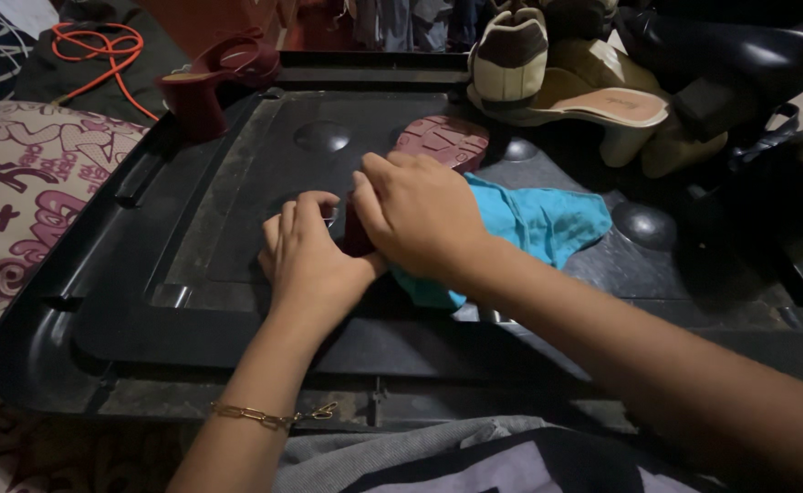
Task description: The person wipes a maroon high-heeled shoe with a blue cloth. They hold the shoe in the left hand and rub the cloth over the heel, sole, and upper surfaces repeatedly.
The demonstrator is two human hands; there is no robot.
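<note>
R hand [418, 212] closed over a dark-red shoe [443, 141] at frame centre, sole up, w/ a teal cloth [543, 219] under the palm. L hand [306, 251] curled, fingertips on the shoe's strap end (buckle, prob.). Both on a black plastic tray [128, 301]. Matching red heel [214, 82] upper left; beige shoes [547, 78] upper right. Risk: shoe could skid on slick tray if pressed sideways.

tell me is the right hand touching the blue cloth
Touching. The head view shows the right hand pressed down on the blue cloth, whose fabric spreads out from under the palm and wrist with no gap, beside the dark red shoe.
</note>
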